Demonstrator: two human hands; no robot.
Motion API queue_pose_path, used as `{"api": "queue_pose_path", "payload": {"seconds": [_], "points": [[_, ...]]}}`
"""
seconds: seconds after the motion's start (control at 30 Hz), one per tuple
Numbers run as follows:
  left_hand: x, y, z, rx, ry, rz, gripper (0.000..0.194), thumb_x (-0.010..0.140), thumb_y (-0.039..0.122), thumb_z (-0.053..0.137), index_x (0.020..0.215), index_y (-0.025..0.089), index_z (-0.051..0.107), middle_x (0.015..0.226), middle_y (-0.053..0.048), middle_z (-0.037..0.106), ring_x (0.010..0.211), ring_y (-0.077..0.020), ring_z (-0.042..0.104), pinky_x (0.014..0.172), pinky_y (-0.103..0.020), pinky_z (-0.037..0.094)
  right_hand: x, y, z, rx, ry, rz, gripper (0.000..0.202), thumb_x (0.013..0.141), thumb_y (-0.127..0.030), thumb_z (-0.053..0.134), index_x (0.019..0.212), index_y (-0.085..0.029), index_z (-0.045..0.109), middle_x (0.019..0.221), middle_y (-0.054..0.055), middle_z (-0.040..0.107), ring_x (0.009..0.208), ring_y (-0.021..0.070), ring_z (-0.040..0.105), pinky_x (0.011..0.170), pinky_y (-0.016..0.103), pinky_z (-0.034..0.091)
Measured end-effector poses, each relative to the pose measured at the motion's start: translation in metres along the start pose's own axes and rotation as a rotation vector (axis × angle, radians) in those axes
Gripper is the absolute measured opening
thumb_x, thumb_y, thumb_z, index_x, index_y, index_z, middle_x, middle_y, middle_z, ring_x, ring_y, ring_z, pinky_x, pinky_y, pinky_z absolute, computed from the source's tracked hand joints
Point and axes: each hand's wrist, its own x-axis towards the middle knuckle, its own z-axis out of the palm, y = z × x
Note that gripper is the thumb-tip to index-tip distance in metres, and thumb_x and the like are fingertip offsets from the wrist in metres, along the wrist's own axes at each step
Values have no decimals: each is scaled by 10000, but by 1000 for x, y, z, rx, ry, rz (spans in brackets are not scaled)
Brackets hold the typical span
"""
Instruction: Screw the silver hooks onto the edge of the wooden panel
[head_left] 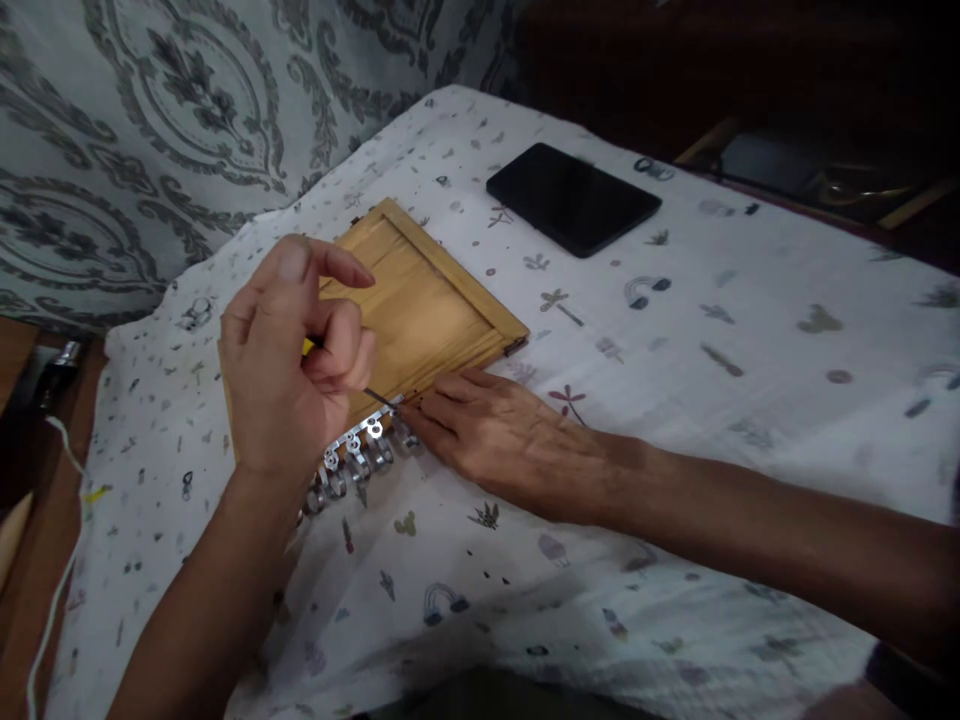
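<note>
We see the board (pixel 431 285) lying flat on the cloth (pixel 750 400), its raised frame facing up. Along its near edge sits the metal strip (pixel 375 430) with its row of rings (pixel 381 452), which hang off that edge toward us. Our left hand (pixel 300 365), above the board's near left part, is curled around the screwdriver (pixel 381 399); only a bit of yellow handle and the thin shaft show. Our right hand (pixel 510 435) rests at the board's near edge, fingers bent together by one end of the strip and the screwdriver's tip; we cannot tell whether they pinch anything, nor whether the tip sits in a screw.

We judge the board stiff and fairly light, its smooth face a little slippery and its wood easily scratched should the tip slip. The frame's side rails look the best place to take hold, away from the dark fitting (pixel 516 346) at the board's right corner. The strip should be rigid and slick; we would pinch its flat bar, since the rings may swing or turn under our fingers. The screwdriver suits a grip on its handle. The phone (pixel 574 200), beyond the board's right side, is glassy and better left clear.
</note>
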Motion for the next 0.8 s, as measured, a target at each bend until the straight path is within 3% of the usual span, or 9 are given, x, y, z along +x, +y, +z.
{"api": "queue_pose_path", "payload": {"seconds": [0.17,0.4,0.67,0.8], "points": [[0,0,-4,-31,-113,14,245,933,313,598,743,176,667,445,102,167,364,-47,64,368,-208,105,0,0,3,-11,41,-12,230,922,-14,502,1073,-46,672,922,114,677,876,250,560,740,383,474],[4,-3,-12,-52,-179,-10,252,894,399,683,780,174,684,435,109,190,359,-46,114,355,-198,157,0,-1,6,-16,42,-2,225,950,-32,489,1096,-46,660,923,119,680,888,243,551,759,376,454],[14,-12,-14,-195,-431,146,309,960,380,608,844,107,695,428,122,175,308,-20,90,295,-162,123,1,0,2,11,-6,16,221,957,-29,487,1102,-47,654,946,125,689,916,244,560,776,378,456],[13,-10,-14,-162,-426,85,252,966,320,595,851,121,698,434,117,169,333,-19,74,319,-158,137,2,-1,1,17,-1,19,209,959,-31,489,1082,-55,656,940,124,689,918,242,559,778,375,456]]}}
